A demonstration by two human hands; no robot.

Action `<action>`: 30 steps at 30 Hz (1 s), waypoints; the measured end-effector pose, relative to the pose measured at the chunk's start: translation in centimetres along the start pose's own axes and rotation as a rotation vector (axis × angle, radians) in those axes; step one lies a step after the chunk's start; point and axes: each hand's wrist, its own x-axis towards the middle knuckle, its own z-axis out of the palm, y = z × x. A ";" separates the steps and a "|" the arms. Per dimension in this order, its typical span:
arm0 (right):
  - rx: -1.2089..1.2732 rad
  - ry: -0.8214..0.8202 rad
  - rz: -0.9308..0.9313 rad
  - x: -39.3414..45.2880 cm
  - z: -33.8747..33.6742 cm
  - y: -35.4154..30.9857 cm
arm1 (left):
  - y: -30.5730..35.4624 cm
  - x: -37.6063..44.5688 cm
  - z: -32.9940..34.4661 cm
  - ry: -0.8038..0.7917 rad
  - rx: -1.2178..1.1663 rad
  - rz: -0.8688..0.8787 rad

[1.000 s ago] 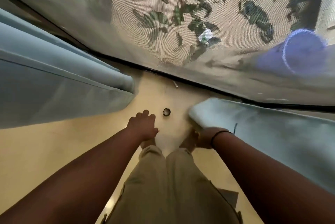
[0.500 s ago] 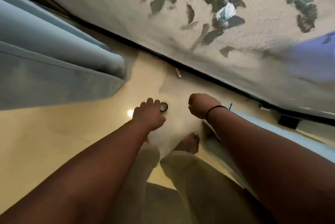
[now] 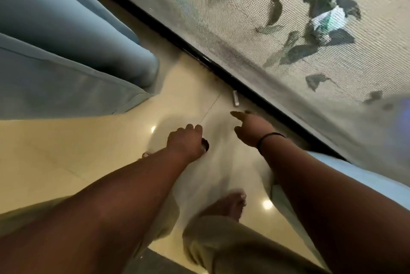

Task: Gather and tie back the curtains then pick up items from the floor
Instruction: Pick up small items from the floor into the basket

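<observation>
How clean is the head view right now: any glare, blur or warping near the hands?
Head view: two bright ceiling-light glints on the glossy floor, one beside the left hand, one by the foot; right hand smeared by motion; the small tube by the door track is soft; wide-angle lens bends the curtain and screen edges.

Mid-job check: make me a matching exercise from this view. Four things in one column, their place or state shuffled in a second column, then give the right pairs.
Things:
1. small round dark item
2. small white tube
3. blue curtain
4. right hand

Places or states:
A. lies on the floor beside the black window track
B. hangs at the upper left
C. gripped by the left hand
D. fingers stretched out toward the tube, not touching it

Pairs: 1-C, 2-A, 3-B, 4-D
</observation>
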 end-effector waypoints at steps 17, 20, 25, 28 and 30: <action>-0.022 0.355 0.146 4.0 -0.7 -0.3 | -0.3 4.2 -0.7 -0.134 -0.112 -0.007; 0.031 0.366 0.096 -0.4 -0.8 -0.9 | 0.6 0.9 -2.8 -0.097 -0.280 -0.046; 0.185 0.294 0.069 -12.7 -0.5 -3.7 | 1.9 -10.6 -4.7 -0.068 -0.648 -0.131; 0.170 0.148 0.025 -20.9 -1.3 -5.8 | 2.2 -18.7 -6.1 -0.050 -0.685 -0.235; 0.157 0.077 0.003 -26.3 -2.6 -7.4 | 2.6 -23.6 -7.8 -0.064 -0.696 -0.222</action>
